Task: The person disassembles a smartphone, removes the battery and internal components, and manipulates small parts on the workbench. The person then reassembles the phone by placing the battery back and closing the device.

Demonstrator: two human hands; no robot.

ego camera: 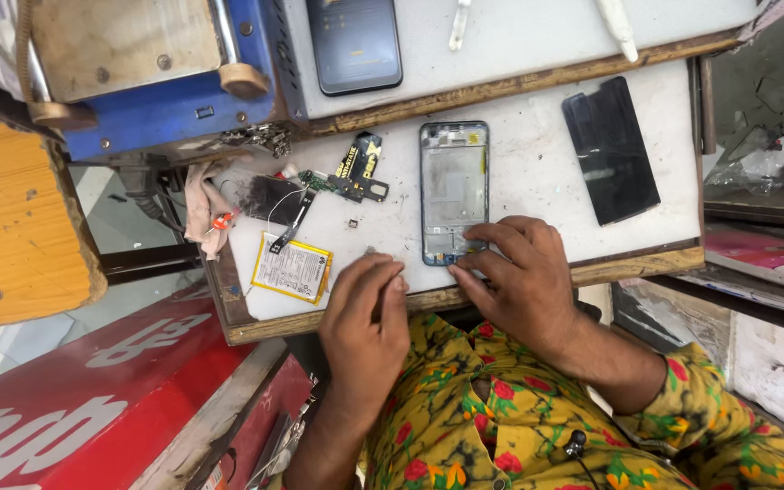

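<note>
Curled and holding nothing visible, the left hand [367, 313] rests fingertips-down on the white worktop [537, 172], just right of a flat yellow-edged battery [292, 269]. Next, the right hand [514, 272] pins the bottom edge of an empty phone frame [454, 191] lying flat, without clasping it. That frame looks light, thin and bendable; its long side rails seem safest. Farther right lies a black glass panel [610, 150], amid cluttered workshop benches.

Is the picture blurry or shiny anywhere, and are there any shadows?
Head view: light is soft and even, so only faint shadows lie under the right hand and left hand. The phone frame and battery look sharp. The black screen has a dull sheen, no hard glare. The edges bend a little, like a wide lens.
</note>
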